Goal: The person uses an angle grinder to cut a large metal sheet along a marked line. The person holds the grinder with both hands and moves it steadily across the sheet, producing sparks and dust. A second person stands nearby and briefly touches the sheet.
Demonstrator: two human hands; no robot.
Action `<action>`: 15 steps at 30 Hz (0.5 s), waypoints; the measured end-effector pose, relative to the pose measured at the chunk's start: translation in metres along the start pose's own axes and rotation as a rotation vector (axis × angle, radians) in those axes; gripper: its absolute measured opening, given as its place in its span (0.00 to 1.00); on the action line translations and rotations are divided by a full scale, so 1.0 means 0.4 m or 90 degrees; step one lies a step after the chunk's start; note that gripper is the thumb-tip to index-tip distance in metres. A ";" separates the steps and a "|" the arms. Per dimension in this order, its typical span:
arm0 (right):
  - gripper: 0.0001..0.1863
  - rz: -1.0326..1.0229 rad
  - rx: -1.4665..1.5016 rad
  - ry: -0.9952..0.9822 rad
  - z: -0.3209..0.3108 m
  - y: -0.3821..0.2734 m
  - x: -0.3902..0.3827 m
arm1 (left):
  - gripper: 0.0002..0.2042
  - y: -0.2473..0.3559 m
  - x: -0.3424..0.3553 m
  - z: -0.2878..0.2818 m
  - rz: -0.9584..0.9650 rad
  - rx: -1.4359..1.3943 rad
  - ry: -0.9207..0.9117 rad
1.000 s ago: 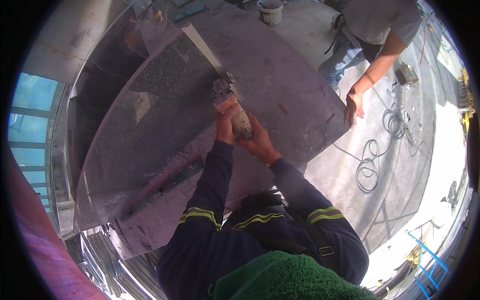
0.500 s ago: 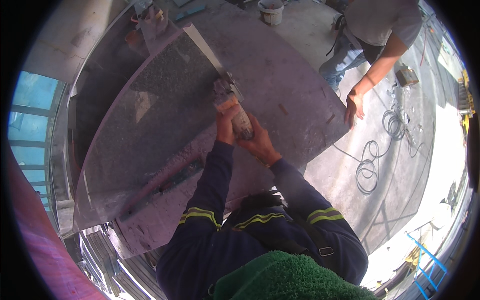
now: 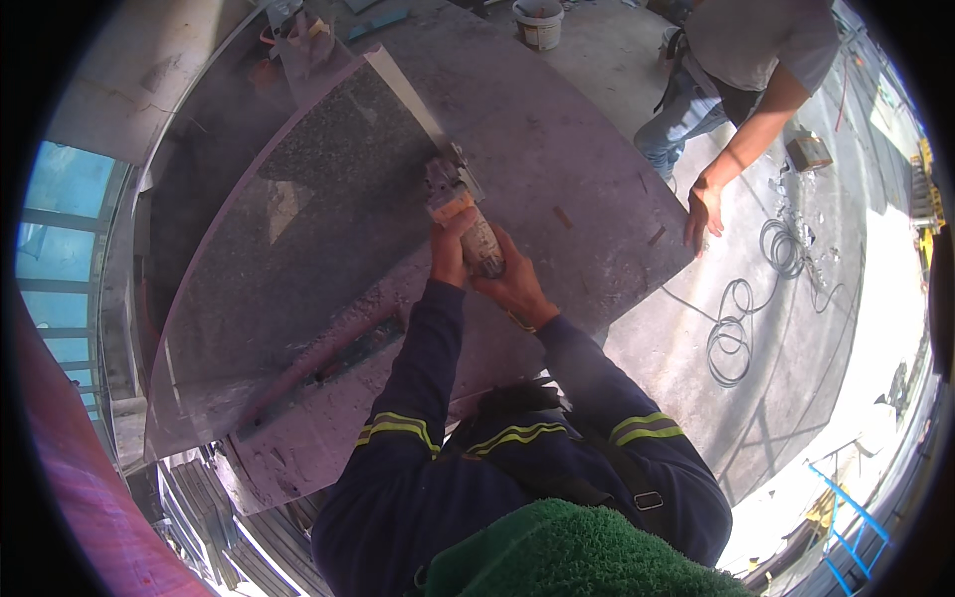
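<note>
An angle grinder (image 3: 481,245), its dusty body partly orange, is held in both of my hands. My left hand (image 3: 451,247) closes around the front of the body, just behind the head. At the rear end, my right hand (image 3: 519,284) wraps round the body. The grinder's head and disc lie against the straight edge of a dark speckled slab (image 3: 328,179), at the lower end of a pale strip along that edge. Whether the disc spins cannot be made out. Beneath the slab is a wide, dusty purplish-grey table surface (image 3: 557,149).
A co-worker's hand (image 3: 704,211) rests at the table's right corner. Coiled cable (image 3: 731,348) lies on the floor to the right, below a small box (image 3: 809,152). A white bucket (image 3: 539,25) stands beyond the table. A long slot (image 3: 338,358) crosses the near surface.
</note>
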State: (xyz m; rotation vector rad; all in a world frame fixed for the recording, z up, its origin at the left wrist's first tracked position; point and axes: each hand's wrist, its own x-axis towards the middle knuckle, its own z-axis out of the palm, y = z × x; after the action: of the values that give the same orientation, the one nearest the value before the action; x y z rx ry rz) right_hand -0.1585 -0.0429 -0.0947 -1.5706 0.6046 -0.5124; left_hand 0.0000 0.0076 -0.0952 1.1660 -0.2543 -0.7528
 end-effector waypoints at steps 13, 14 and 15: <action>0.54 0.007 0.007 0.000 -0.005 -0.012 -0.009 | 0.19 0.007 -0.008 0.010 -0.006 -0.011 0.000; 0.54 0.008 0.013 0.000 -0.003 -0.010 -0.007 | 0.18 0.007 -0.008 0.009 -0.008 -0.013 -0.003; 0.54 0.004 0.010 0.003 -0.002 -0.008 -0.006 | 0.18 0.007 -0.007 0.008 -0.006 -0.008 -0.003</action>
State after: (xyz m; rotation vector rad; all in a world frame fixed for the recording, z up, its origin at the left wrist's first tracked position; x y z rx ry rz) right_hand -0.1607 -0.0419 -0.0916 -1.5523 0.6073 -0.5152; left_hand -0.0029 0.0077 -0.0909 1.1545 -0.2474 -0.7650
